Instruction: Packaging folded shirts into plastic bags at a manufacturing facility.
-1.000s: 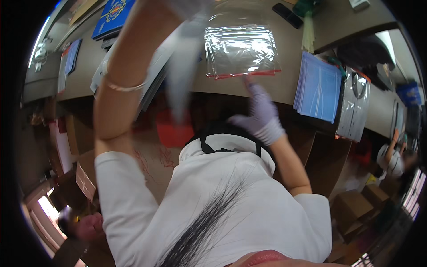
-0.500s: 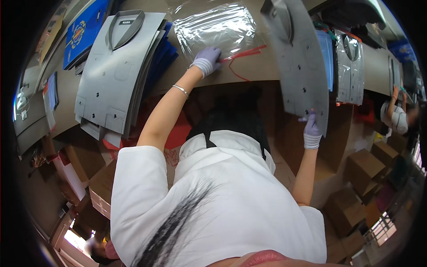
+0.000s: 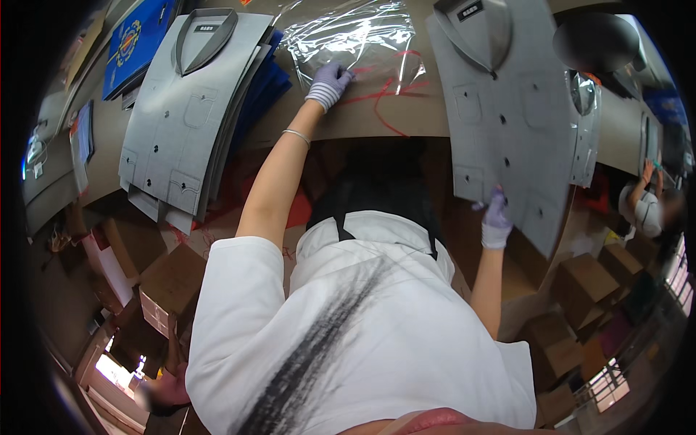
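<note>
Looking down from the person's head through a wide fisheye lens, the left one of a side-by-side pair. Facing forward along the white shirt [image 3: 406, 312] to the table [image 3: 355, 122], placing the latter toward the top. Hanging close over the white shirt, so filling the lower middle with it, and catching the left hand [image 3: 331, 81] and right hand [image 3: 497, 217] farther off. Bowing straight edges toward a dark rim, and reaching sideways to boxes [image 3: 589, 279] at the right.
</note>
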### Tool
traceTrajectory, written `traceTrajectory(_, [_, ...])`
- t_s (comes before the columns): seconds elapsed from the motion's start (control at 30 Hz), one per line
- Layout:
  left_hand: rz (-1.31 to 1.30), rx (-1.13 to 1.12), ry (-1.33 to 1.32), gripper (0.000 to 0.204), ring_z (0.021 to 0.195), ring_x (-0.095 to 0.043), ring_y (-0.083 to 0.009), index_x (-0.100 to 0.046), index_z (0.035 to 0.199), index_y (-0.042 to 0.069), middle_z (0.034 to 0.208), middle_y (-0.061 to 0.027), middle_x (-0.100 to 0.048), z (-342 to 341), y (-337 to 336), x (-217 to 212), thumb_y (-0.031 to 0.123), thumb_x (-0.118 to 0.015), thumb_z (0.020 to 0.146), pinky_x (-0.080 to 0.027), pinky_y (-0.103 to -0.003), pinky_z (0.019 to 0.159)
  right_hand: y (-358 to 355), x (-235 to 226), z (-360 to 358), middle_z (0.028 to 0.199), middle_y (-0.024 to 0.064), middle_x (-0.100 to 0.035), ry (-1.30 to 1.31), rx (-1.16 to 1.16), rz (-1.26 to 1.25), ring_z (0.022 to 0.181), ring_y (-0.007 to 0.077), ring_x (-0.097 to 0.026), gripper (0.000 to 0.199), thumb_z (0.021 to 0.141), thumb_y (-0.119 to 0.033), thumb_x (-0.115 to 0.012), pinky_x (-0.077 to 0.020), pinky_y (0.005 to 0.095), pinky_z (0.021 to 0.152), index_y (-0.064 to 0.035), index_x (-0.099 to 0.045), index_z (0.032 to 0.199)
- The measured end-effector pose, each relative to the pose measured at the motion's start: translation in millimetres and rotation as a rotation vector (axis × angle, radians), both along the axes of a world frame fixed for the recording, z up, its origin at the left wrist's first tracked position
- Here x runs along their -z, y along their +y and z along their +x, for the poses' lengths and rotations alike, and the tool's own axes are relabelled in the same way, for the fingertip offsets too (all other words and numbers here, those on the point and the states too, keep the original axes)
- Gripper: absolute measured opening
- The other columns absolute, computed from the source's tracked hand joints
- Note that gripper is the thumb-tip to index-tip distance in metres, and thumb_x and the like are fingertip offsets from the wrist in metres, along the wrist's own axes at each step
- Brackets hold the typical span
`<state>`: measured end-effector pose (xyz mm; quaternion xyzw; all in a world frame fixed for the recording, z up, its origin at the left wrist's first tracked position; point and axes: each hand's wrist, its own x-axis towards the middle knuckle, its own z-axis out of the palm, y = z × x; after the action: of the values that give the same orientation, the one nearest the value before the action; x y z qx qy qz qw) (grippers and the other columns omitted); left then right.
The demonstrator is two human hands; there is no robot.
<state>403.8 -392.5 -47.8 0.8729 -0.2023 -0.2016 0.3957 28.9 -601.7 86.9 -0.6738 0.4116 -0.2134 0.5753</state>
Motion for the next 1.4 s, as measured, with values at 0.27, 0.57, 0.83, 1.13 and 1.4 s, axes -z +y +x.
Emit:
traceTrajectory(0.27, [0.09,0.078,-0.145,0.021,0.08,-0.058,-0.0339,-0.063,0.089,0.009,0.085,-0.0171,-0.061,11.2,-15.8,0.4,0.024,-0.058,0.075,-0.047,-0.038,0.073,41.8,-29.1,-46.3,0.086,0.0071,-0.059,0.193,-0.115,0.167,0.059,0.0116,-0.052,0.019,0.088,-0.012,-0.051,-0.0453,0.0233,0.05,-0.0005,-0.052,0.103])
traceTrajectory(0.57, [-0.496,-0.304,-0.289,0.012,0.061,-0.058,-0.0132,-0.063,0.08,0.004,0.069,-0.0088,-0.062,56.6,-11.7,-98.0,0.014,-0.061,0.074,-0.046,-0.025,0.062,46.6,19.0,-29.5,0.085,0.0092,-0.06,0.228,-0.399,-0.166,0.053,0.0117,-0.053,0.033,0.086,-0.008,-0.05,-0.0455,0.022,0.046,-0.0035,-0.048,0.119])
traceTrajectory(0.83, [-0.298,-0.219,-0.368,0.016,0.061,-0.058,-0.0168,-0.057,0.079,0.002,0.071,-0.0087,-0.061,10.4,9.7,-111.3,0.013,-0.064,0.071,-0.047,-0.026,0.062,-74.4,-62.9,-75.7,0.107,0.0127,-0.053,0.098,-0.05,0.322,0.096,0.024,-0.053,0.05,0.074,-0.017,-0.06,-0.0399,0.0348,0.088,0.0052,-0.043,0.116])
traceTrajectory(1.13, [-0.341,0.047,-0.417,0.008,0.069,-0.057,-0.0259,-0.061,0.08,0.005,0.076,-0.0109,-0.06,-30.5,9.8,-109.0,0.008,-0.063,0.073,-0.046,-0.032,0.063,-25.4,-65.3,17.0,0.087,0.0014,-0.055,0.213,-0.311,0.554,0.077,0.0116,-0.05,0.039,0.069,-0.014,-0.063,-0.0417,0.0255,0.07,0.0004,-0.052,0.103])
traceTrajectory(1.4, [-0.056,0.068,-0.492,0.024,0.083,-0.053,-0.0291,-0.058,0.091,0.006,0.082,-0.0107,-0.057,-55.5,53.3,-75.6,0.011,-0.061,0.069,-0.041,-0.038,0.077,-26.4,-17.7,18.4,0.083,0.0004,-0.05,-0.003,-0.115,0.568,0.075,0.0107,-0.048,0.041,0.067,-0.019,-0.068,-0.0423,0.0256,0.066,-0.0048,-0.049,0.1])
